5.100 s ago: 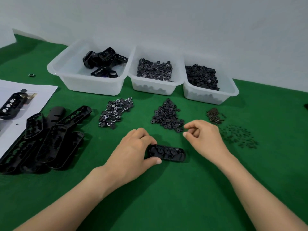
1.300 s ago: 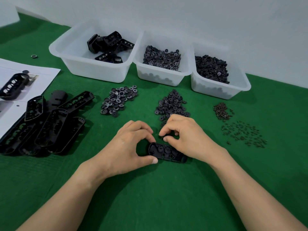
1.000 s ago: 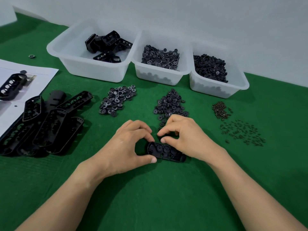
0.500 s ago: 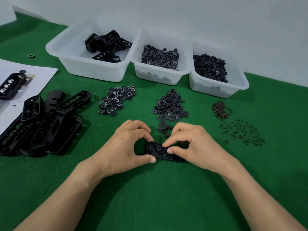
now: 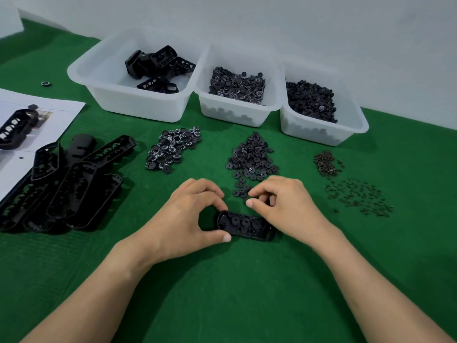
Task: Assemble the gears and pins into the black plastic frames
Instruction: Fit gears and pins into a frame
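A black plastic frame (image 5: 244, 225) lies flat on the green mat with several gears seated in it. My left hand (image 5: 188, 219) grips its left end between thumb and forefinger. My right hand (image 5: 286, 209) hovers just behind the frame's right half. Its thumb and forefinger are pinched at the near edge of a pile of black gears (image 5: 251, 159). Something dark shows between the fingertips, but I cannot tell if it is a gear. Further left lies a pile of white-toothed gears (image 5: 173, 149). Brown pins (image 5: 326, 164) and dark pins (image 5: 358, 196) lie to the right.
Three white bins stand at the back: one with frames (image 5: 81, 70), one with toothed gears (image 5: 235, 115), one with black gears (image 5: 321, 134). A heap of empty frames (image 5: 61, 184) lies at the left by a paper sheet (image 5: 49, 115). A small ring (image 5: 45, 83) lies far left.
My right hand has lifted off the frame and moved back toward the near edge of the black gear pile. The left hand and the frame have stayed in place.
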Action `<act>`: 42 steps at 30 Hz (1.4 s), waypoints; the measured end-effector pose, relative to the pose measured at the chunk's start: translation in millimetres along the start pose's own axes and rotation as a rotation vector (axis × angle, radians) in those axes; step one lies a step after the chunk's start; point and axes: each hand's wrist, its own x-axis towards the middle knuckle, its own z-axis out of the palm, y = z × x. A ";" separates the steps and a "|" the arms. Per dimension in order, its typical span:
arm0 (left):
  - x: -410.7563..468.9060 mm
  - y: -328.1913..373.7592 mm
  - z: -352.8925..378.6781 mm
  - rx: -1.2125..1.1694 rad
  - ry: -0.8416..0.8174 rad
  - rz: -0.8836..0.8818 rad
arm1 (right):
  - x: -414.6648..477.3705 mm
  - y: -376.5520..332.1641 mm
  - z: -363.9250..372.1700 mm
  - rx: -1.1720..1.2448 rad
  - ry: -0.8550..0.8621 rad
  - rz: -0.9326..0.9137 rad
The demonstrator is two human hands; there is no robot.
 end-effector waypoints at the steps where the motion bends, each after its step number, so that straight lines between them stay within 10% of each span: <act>1: 0.0 0.1 0.0 -0.002 0.002 0.000 | 0.8 -0.7 2.9 0.001 0.003 -0.003; 42: 0.3 0.6 -0.3 0.007 -0.014 -0.011 | -33.2 12.5 -13.6 0.161 -0.042 -0.158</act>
